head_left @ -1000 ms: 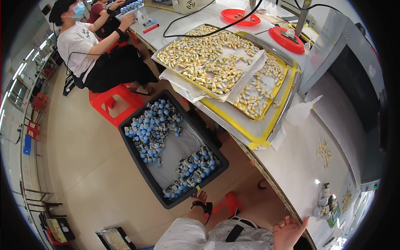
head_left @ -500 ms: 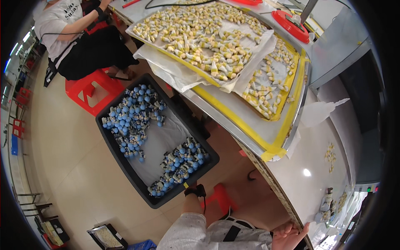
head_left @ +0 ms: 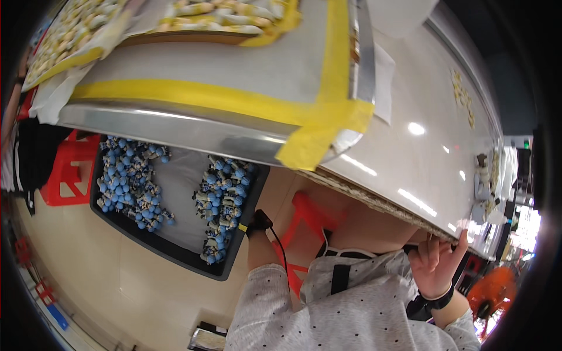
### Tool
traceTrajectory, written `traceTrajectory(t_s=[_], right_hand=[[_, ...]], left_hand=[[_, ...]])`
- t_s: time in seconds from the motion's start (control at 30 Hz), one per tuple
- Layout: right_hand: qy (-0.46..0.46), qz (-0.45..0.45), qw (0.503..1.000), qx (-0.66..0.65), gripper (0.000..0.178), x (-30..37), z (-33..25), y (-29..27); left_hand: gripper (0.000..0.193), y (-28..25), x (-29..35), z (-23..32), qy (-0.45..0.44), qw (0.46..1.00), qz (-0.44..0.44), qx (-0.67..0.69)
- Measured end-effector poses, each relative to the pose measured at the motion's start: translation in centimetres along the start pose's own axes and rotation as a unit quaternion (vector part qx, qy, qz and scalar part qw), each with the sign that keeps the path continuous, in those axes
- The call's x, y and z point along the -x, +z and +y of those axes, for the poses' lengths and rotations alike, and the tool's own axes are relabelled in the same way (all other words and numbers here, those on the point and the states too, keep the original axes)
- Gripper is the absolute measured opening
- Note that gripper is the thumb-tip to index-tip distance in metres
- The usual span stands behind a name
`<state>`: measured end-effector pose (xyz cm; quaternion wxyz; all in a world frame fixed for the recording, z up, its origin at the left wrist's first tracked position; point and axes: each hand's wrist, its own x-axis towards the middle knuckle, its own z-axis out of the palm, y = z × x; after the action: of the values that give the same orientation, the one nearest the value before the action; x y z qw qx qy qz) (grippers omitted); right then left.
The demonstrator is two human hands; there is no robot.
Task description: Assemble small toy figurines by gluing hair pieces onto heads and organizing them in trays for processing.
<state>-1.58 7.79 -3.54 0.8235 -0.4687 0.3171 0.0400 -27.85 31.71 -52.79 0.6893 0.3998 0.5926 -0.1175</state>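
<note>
My left forearm (head_left: pixel 263 251) reaches to the right end of a black tub (head_left: pixel 170 250); a black wrist strap (head_left: pixel 259 222) sits at the tub's wall. The fingers of that hand are hidden there. Inside the tub, small blue-headed figurines (head_left: pixel 126 181) lie in two groups on a grey liner. At the table's front edge (head_left: pixel 386 206) rests my right hand (head_left: pixel 432 264), empty, the index finger stretched out and the others partly bent. It wears a dark wristband.
A metal-rimmed tray (head_left: pixel 199 124) edged with yellow tape overhangs the tub, with white-and-yellow pieces (head_left: pixel 216 20) on it. Small grey figures (head_left: pixel 483 184) stand at the table's right. Red stools (head_left: pixel 73 169) and a seated person (head_left: pixel 38 158) are to the left; an orange fan (head_left: pixel 492 292) is lower right.
The view has turned and come closer to the table, so the tray looks larger and the tub sits further left. More of my right hand shows, still at the table edge.
</note>
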Motion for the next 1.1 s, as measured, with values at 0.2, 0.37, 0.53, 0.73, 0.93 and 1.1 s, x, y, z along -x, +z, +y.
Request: traceTrajectory(t_s=[0.2,0.37,0.53,0.73,0.93,1.1], right_hand=[[-0.031,-0.060,0.997,0.037,0.059,-0.5,0.3,-1.0],[-0.022,-0.053,0.998,0.030,0.062,-0.3,0.4,-1.0],[-0.019,-0.026,0.999,0.007,0.062,-0.2,0.5,-0.4],[-0.023,-0.028,0.999,0.009,0.062,-0.2,0.5,-0.7],[-0.028,-0.056,0.998,0.024,0.059,-0.6,0.6,-0.6],[-0.041,-0.027,0.999,0.013,0.055,-0.4,0.9,-0.2]], left_hand=[[0.048,-0.9,0.6,6.6,-0.087,0.996,-0.008,0.000],[0.045,-1.1,2.6,11.4,-0.160,0.987,0.006,0.030],[0.041,-0.6,4.4,16.7,-0.227,0.971,0.026,0.073],[0.038,0.1,7.6,22.6,-0.303,0.940,0.052,0.147],[0.034,0.0,11.4,27.9,-0.367,0.896,0.077,0.239],[0.031,0.5,14.7,32.9,-0.406,0.851,0.080,0.322]])
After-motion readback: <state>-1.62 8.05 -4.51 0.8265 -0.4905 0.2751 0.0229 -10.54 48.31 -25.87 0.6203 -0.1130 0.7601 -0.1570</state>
